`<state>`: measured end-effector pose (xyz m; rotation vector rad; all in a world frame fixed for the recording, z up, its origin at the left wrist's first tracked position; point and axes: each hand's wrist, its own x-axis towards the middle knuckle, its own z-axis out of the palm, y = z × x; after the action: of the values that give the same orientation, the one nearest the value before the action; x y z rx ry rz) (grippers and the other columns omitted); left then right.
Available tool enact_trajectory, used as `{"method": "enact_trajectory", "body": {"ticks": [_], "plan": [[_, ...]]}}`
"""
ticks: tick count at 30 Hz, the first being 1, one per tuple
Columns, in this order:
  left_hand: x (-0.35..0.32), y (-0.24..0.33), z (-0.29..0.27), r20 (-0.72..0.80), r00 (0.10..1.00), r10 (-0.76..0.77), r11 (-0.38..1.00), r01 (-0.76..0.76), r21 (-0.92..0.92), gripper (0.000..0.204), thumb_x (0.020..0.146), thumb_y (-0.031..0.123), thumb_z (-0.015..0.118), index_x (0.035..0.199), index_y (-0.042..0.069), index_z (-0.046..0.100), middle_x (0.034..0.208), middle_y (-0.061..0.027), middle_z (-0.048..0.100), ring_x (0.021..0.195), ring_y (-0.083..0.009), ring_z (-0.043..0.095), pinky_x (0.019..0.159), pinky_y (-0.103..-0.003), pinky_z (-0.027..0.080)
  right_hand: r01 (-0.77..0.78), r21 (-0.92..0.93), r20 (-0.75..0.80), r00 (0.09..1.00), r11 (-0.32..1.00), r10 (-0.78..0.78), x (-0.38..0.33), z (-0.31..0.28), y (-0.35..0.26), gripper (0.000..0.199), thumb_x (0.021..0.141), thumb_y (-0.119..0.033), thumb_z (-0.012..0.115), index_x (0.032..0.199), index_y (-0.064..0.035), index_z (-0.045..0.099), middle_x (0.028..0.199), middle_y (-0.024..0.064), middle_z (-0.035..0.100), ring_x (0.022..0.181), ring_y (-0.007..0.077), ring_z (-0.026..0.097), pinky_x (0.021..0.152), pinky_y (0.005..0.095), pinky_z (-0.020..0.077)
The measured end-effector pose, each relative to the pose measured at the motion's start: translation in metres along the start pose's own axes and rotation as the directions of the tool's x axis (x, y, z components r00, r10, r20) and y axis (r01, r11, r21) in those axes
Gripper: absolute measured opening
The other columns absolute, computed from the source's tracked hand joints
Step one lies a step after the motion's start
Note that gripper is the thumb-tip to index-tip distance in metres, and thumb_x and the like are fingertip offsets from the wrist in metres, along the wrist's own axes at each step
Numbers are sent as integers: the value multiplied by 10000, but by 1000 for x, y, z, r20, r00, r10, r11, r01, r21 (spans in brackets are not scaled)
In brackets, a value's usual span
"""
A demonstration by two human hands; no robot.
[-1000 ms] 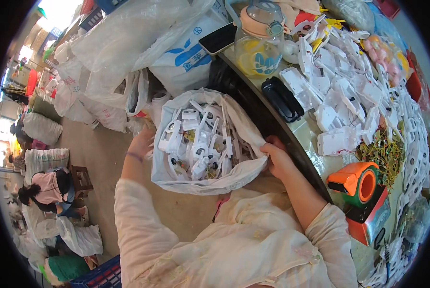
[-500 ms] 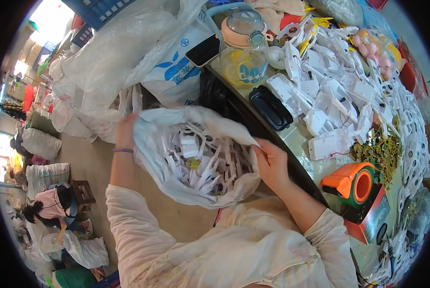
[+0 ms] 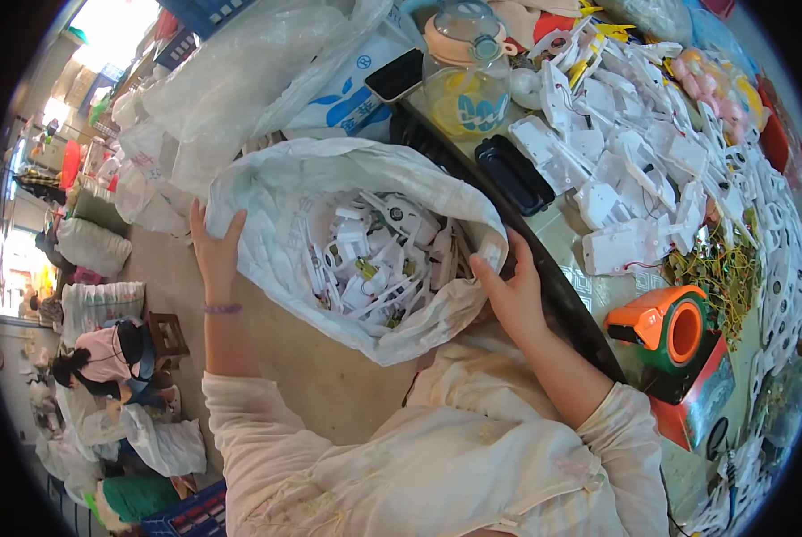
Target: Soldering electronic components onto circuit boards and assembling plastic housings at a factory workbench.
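Observation:
A white woven plastic sack point(image 3: 284, 309) stands with its mouth wide and its rim rolled out. Inside lie many white plastic parts point(image 3: 378, 255), some with bits of thin wire. Beside the sack's left side is my left hand point(image 3: 216, 246), fingers spread and empty; whether it touches the plastic I cannot tell. My right hand point(image 3: 515, 291) rests at the right rim, thumb over the edge and fingers stretched apart along the outside.
To the right, a table edge point(image 3: 566, 309) borders heaped white casings point(image 3: 633, 170), a black tray point(image 3: 514, 175), an orange tape dispenser point(image 3: 660, 327), a lidded jug point(image 3: 466, 89) and a phone point(image 3: 394, 77). Plastic bags point(image 3: 231, 80) crowd behind the sack. A person point(image 3: 114, 358) sits at far left.
The sack's mouth has spread wider and its far rim stands higher. My left hand has shifted left and down, fingers now spread. My right hand has loosened from its pinch on the rim.

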<state>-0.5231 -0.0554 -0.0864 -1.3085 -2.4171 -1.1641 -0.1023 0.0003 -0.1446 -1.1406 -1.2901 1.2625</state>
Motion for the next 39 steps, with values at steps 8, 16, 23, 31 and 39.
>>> {"method": "enact_trajectory", "body": {"ticks": [8,16,23,31,39], "plan": [[40,2,57,886,444,-135,432,831,-351,531,917,392,683,1265,3,585,1147,-95,665,977,-190,647,869,-330,515,-694,463,407,719,552,563,5,-4,2,392,1009,-319,546,1311,-70,563,1250,63,632,1155,197,584,1013,377,428],[12,-135,49,686,727,-23,718,489,-495,350,878,220,706,1162,29,634,1044,-87,691,934,-187,655,849,-343,526,-760,606,330,509,234,795,-17,-53,58,406,970,-351,576,1287,-98,598,1280,95,629,1204,261,573,1072,438,416],[30,-114,30,33,996,-85,968,90,-234,387,907,140,649,1252,-18,574,1179,-141,641,1037,-194,635,887,-346,504,-621,496,78,728,607,681,-5,-55,107,402,977,-335,570,1290,-83,591,1285,85,629,1195,248,580,1040,416,441],[-1,31,55,781,623,-37,964,-184,192,356,912,259,680,1182,29,658,1104,-68,690,993,-156,648,840,-322,506,-658,560,88,652,504,753,-17,-57,59,433,963,-375,606,1298,-103,576,1272,77,625,1186,248,578,1043,440,440],[30,16,98,635,771,-47,677,492,-547,346,941,271,626,1155,-1,631,1069,-75,678,955,-169,624,875,-340,504,-682,498,195,690,536,697,-11,-42,67,574,974,-449,577,1416,-101,462,1416,64,509,1259,214,513,1062,417,407]]}}
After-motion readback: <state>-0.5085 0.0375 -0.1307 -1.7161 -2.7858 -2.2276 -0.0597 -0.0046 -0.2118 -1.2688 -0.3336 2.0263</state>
